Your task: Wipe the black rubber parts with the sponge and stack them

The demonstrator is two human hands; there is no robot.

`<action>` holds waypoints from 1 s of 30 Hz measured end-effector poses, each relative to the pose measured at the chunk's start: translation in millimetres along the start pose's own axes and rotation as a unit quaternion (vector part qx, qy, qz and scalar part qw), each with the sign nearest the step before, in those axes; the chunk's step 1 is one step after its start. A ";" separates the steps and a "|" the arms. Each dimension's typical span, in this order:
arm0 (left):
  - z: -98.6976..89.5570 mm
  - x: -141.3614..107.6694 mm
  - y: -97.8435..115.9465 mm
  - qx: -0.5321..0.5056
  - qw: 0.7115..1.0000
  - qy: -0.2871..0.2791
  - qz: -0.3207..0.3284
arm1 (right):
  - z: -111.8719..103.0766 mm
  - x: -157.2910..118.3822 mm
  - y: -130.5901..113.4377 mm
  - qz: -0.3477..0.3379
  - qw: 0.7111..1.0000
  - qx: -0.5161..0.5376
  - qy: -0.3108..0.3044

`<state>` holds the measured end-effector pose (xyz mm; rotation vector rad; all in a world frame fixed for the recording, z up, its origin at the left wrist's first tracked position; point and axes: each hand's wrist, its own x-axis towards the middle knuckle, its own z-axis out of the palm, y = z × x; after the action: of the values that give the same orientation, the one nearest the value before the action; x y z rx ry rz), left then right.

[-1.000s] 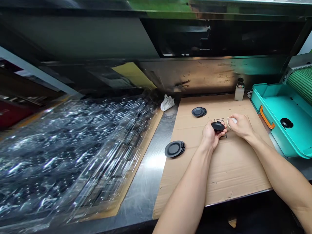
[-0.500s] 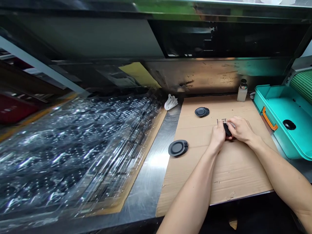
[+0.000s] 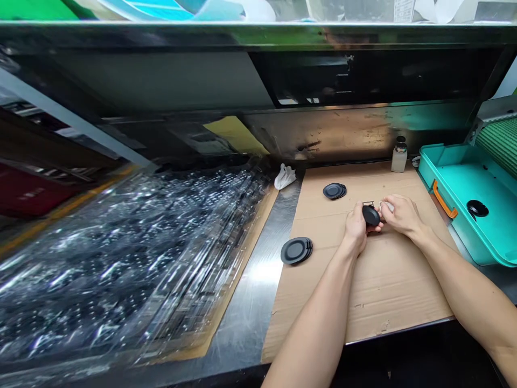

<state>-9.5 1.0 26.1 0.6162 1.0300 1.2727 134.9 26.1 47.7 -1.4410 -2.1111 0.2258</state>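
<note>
Left hand (image 3: 355,225): I grip a smooth black disc (image 3: 370,215).
Right hand (image 3: 402,215): I pinch a white wad (image 3: 388,207).
Oval stack (image 3: 296,251): left edge, ribbed cardboard (image 3: 396,285).

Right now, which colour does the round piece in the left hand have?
The round piece is black; the head view shows it.

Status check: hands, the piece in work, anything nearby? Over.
Left hand: grip on black oval piece. Right hand: white material pinched close beside it. Bottle upright beyond; two black stacks off to the left.

White glare on metal tabletop (image 3: 251,293), glinting plastic (image 3: 121,258), blurred left side
</note>
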 end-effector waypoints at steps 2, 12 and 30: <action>-1.6 0.4 2.8 -0.031 0.999 -0.006 -0.021 | 1.1 1.1 0.4 0.014 0.999 0.038 0.036; 2.7 -2.4 2.1 -0.032 0.999 0.028 0.006 | 9.4 -5.6 -11.0 -0.050 0.995 0.087 0.005; 0.6 -2.3 -3.3 0.011 0.998 0.034 0.050 | 11.0 -6.6 -8.9 -0.069 0.996 0.056 0.001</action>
<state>-7.4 -1.8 24.2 0.6518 1.0810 1.3801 123.5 18.4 40.2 -1.2255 -2.1500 0.2838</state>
